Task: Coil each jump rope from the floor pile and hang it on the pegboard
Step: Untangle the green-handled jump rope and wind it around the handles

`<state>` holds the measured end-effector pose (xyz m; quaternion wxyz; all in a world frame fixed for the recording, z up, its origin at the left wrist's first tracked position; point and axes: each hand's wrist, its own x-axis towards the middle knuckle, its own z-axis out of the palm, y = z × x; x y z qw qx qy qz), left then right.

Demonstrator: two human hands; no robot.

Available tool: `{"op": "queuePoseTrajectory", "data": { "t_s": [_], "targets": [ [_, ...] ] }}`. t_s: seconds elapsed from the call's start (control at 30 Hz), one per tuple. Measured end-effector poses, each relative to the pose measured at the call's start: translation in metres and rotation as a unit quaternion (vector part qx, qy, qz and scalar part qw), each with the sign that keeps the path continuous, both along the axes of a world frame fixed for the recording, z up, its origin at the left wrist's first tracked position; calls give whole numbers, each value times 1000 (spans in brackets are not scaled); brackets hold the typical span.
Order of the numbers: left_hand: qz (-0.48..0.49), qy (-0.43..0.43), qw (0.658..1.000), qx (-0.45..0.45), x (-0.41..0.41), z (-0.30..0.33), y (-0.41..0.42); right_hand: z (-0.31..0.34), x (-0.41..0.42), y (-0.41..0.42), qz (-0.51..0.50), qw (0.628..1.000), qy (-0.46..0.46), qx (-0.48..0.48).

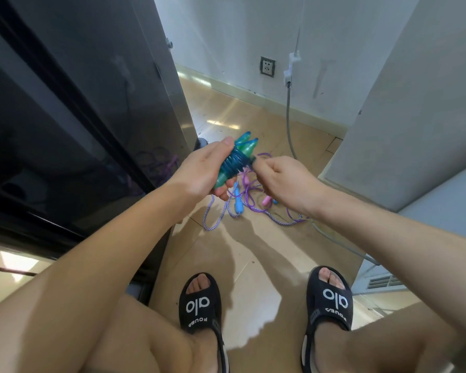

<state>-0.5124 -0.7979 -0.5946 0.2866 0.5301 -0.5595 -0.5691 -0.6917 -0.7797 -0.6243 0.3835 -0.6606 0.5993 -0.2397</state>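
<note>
My left hand (203, 170) grips a jump rope bundle (236, 160): two translucent blue and green handles held side by side, with dark blue cord wound tightly around their middle. My right hand (285, 177) pinches the loose end of that cord at the bundle's right side. Below my hands, a pile of purple-and-white ropes (253, 208) lies tangled on the floor, with a blue handle (237, 201) and a pink handle (267, 201) showing. No pegboard is in view.
A dark glossy cabinet (65, 125) stands close on the left, reflecting the ropes. A grey panel (404, 109) rises on the right. A grey cable (289, 125) runs down from the wall socket area across the tan floor. My feet in black sandals (199, 305) stand below.
</note>
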Motion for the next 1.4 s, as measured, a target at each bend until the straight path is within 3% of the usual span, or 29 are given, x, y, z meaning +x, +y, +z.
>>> {"op": "queuePoseTrajectory", "data": {
  "t_s": [0.1,0.27,0.5,0.63,0.8,1.03,1.4],
  "targets": [
    [19,-51,998,-21,11,-6,-5,3,1,11,66,988,122,-71],
    [-59,-172,980,-80,12,-18,-5,26,4,13,164,919,273,-233],
    [-151,-257,943,-149,5,-13,4,37,-1,0,176,930,187,-264],
    [-191,-213,951,-119,7,-8,10,36,1,2,165,973,75,-143],
    [-206,-165,962,-67,4,4,17,40,-2,3,157,982,19,-106],
    [-202,-253,932,-161,-3,8,23,40,-3,4,142,987,-20,-66],
    [-216,-144,957,-129,5,10,19,31,-15,2,73,994,-82,0]
  ]
}}
